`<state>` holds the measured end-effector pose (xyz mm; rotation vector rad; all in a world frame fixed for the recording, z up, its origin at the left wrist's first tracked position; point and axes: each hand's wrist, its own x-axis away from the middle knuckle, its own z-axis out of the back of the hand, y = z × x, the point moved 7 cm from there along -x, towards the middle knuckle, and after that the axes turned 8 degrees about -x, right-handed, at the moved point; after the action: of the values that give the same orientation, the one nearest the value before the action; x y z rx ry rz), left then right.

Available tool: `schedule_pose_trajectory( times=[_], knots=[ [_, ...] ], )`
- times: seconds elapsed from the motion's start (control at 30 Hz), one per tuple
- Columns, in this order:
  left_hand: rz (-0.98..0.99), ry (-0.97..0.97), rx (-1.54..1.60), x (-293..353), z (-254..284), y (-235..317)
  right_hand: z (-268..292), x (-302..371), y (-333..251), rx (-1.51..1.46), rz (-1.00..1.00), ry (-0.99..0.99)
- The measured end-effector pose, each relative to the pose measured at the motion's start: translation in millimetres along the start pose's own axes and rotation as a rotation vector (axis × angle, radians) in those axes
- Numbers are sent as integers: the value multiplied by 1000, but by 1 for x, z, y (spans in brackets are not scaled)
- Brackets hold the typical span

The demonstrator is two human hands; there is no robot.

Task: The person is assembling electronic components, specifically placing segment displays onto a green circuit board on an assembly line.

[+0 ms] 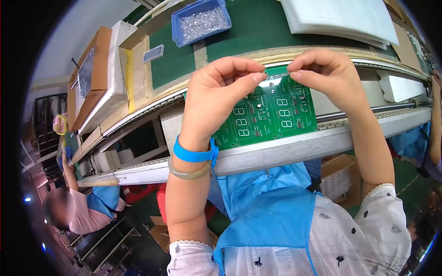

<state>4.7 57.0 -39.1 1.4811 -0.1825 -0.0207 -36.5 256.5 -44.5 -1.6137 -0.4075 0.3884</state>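
A green circuit board (pixel 268 120) with white digit outlines and small parts rests across the rails of the line in front of me. Over its far edge, my left hand (pixel 216 94) is closed, thumb and forefinger pinched together. My right hand (pixel 330 77) pinches in the same way a little to the right, close to the board's far edge. Whatever lies between the fingertips of either hand is too small to name. Some shiny small parts show on the board between the two hands. A blue wrist strap (pixel 192 152) circles my left wrist above a bangle (pixel 189 174).
Beyond the rails, a blue bin (pixel 176 30) of small clear parts stands on a green surface, near a small grey rectangular piece (pixel 153 54). White foam sheets (pixel 340 23) lie at far right. A cardboard box (pixel 99 69) stands left. Co-workers are at both sides.
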Motion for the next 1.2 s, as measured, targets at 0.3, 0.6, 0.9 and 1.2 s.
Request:
schedule_pose_trajectory(
  times=[0.3,0.6,0.9,1.2],
  knots=[
    [-149,8,-297,0,-2,-1,-18,6,-11,637,358,-139],
    [-112,68,-462,4,-5,2,-29,8,-13,903,390,-152],
    [-254,84,-579,4,-10,5,-34,9,-18,921,419,-153],
    [-411,64,-713,3,-24,6,-34,12,-18,938,446,-123]
  ],
)
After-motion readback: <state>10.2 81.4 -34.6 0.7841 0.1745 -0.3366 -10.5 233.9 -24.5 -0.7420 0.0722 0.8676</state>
